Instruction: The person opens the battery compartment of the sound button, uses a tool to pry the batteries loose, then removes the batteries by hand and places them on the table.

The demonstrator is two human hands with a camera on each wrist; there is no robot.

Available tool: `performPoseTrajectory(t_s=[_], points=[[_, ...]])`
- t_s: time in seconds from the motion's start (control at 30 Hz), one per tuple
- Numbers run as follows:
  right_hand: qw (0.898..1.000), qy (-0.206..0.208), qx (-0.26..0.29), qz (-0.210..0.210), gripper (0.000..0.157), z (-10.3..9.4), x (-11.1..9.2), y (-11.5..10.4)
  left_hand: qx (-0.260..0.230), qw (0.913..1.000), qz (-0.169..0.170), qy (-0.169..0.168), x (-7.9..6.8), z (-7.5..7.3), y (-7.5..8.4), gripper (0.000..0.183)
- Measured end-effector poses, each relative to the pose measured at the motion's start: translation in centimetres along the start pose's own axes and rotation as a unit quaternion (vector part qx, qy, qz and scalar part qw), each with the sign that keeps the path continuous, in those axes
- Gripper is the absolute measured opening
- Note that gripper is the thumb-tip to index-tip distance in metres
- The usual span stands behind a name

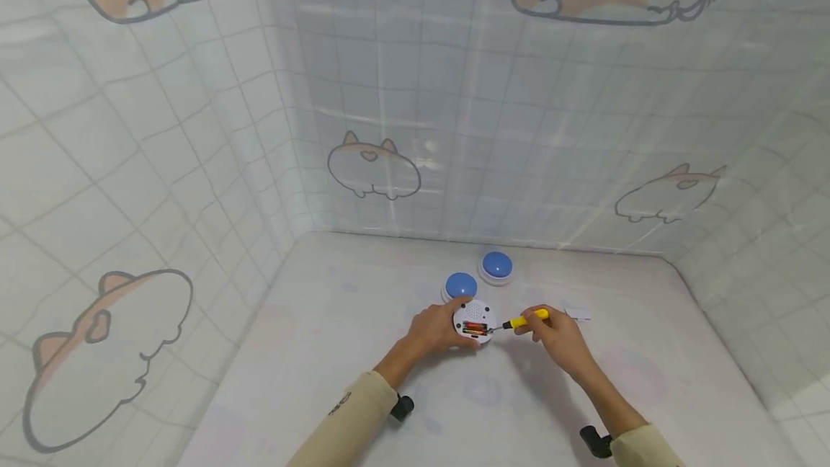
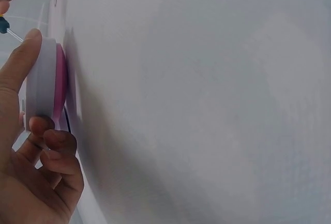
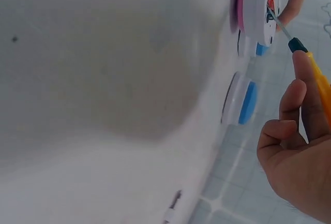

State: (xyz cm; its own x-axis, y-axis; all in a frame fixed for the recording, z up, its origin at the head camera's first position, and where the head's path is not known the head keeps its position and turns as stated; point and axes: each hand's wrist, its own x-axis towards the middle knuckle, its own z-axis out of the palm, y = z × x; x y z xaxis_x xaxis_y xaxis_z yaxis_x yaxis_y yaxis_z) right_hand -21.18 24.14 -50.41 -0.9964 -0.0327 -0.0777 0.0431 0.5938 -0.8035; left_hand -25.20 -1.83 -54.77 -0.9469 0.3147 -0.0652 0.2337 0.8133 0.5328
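A round white button device [image 1: 477, 310] lies face down, its pink dome [image 2: 61, 81] turned toward the table. Red-and-black batteries [image 1: 475, 326] show in its uncovered compartment. My left hand [image 1: 436, 328] grips the device by its rim, the thumb on the near side and fingers round the far side. In my right hand [image 1: 561, 339] is a screwdriver [image 3: 319, 81] with a yellow handle and dark collar. Its metal shaft slants down to the left, and the tip is at the batteries' right end.
Just behind the held device stands a blue-domed button [image 1: 461, 285], with a second blue-domed button [image 1: 497, 264] farther back to the right. A small white flat piece [image 1: 578, 313] lies beyond my right hand. Grid-patterned walls [image 1: 441, 164] enclose the pale table.
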Motion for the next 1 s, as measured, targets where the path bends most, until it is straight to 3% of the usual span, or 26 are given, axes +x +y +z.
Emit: performPoseTrajectory(t_s=[0.13,0.23,0.33,0.4,0.7,1.0], points=[[1.000,0.014,0.008,-0.002,0.040,0.1,-0.4,0.2,0.000,1.0000,0.003,0.000,0.1,0.0,0.0,0.097],[0.997,0.030,-0.049,-0.055,0.030,0.5,-1.1,-0.4,-0.002,1.0000,0.000,-0.005,0.3,0.0,0.0,0.097],[0.984,0.046,-0.123,-0.121,0.023,0.9,-1.8,-1.6,-0.005,1.0000,-0.004,-0.007,0.4,0.1,0.1,0.097],[0.977,0.051,-0.149,-0.143,0.021,1.0,-2.1,-2.2,-0.005,0.9999,-0.006,-0.006,0.4,0.2,0.1,0.097],[0.973,0.081,-0.155,-0.150,0.018,0.1,-2.1,-2.6,-0.003,1.0000,-0.007,-0.002,0.3,0.4,0.4,0.096],[0.980,0.035,-0.140,-0.134,0.021,0.3,-1.9,-2.2,-0.001,1.0000,-0.007,-0.002,0.2,0.4,0.4,0.096]])
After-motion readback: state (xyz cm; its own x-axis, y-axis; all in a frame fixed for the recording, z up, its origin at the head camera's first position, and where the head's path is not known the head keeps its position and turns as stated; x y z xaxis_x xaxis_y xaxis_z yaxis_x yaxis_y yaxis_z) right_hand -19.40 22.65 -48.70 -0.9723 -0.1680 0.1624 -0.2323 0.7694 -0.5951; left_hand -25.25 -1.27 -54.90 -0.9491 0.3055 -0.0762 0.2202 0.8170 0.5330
